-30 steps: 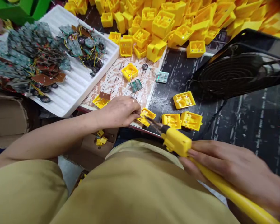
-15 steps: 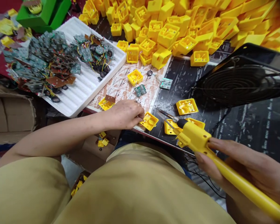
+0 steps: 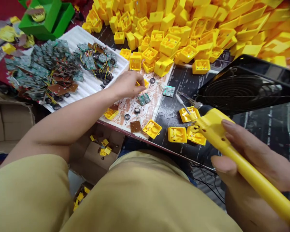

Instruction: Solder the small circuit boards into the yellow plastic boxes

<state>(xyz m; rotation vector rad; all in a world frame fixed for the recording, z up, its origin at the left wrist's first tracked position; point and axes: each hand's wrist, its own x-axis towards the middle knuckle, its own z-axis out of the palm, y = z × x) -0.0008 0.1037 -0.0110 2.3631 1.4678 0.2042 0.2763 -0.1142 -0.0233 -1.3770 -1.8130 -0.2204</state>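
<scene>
My left hand (image 3: 128, 83) reaches over the patterned mat (image 3: 147, 111), its fingers closed on a small yellow housing (image 3: 145, 83) that it mostly hides. A green circuit board (image 3: 144, 99) lies just below that hand. My right hand (image 3: 251, 161) grips a yellow soldering iron (image 3: 234, 151), whose metal tip (image 3: 183, 98) points up and left over the dark table. A brown board (image 3: 135, 126) and a yellow housing with a grille (image 3: 152, 128) lie at the mat's near edge. Three more yellow housings (image 3: 177, 134) sit beside the iron.
A big heap of yellow housings (image 3: 183, 29) fills the back. A white foam tray (image 3: 91, 85) on the left carries wired circuit boards (image 3: 45, 69). A black fan (image 3: 241, 88) stands at the right. Green boxes (image 3: 50, 17) sit at the far left, a cardboard box (image 3: 99, 154) below the table edge.
My left hand left the grille housing at the mat's near edge and moved up to the small yellow housing farther back. The soldering iron swung up and to the right.
</scene>
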